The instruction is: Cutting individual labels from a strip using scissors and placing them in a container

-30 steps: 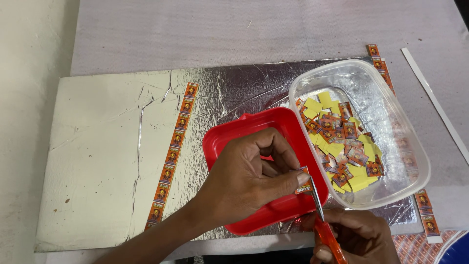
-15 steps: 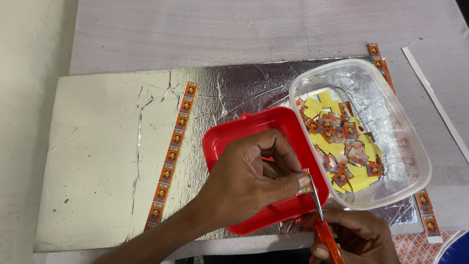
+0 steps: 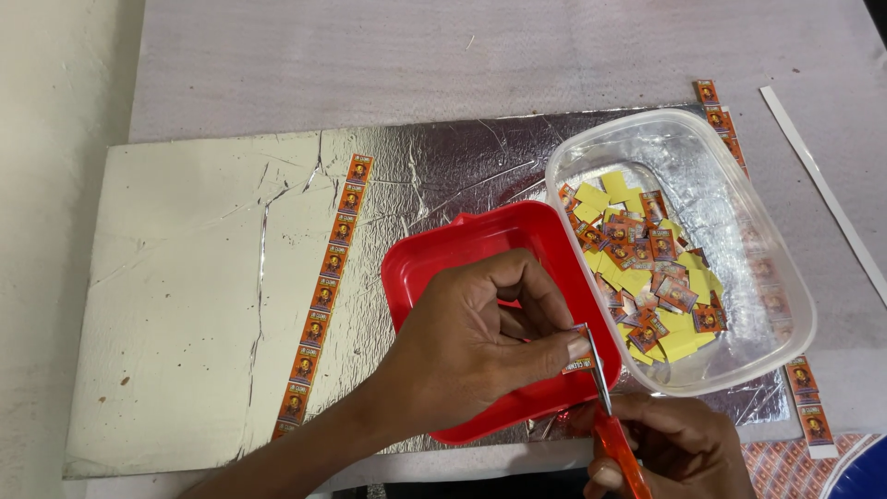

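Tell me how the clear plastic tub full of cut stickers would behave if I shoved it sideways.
The clear plastic tub looks thin-walled and holds only small paper pieces, so it is probably very light. It sits on smooth foil sheet, so it would likely slide easily rather than tip. Its low, wide shape suggests it stays upright, though the pieces may shift.

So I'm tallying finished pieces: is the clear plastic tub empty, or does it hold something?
Not empty. The clear plastic tub holds a loose pile of small cut labels, orange printed faces and yellow backs, covering part of its bottom.
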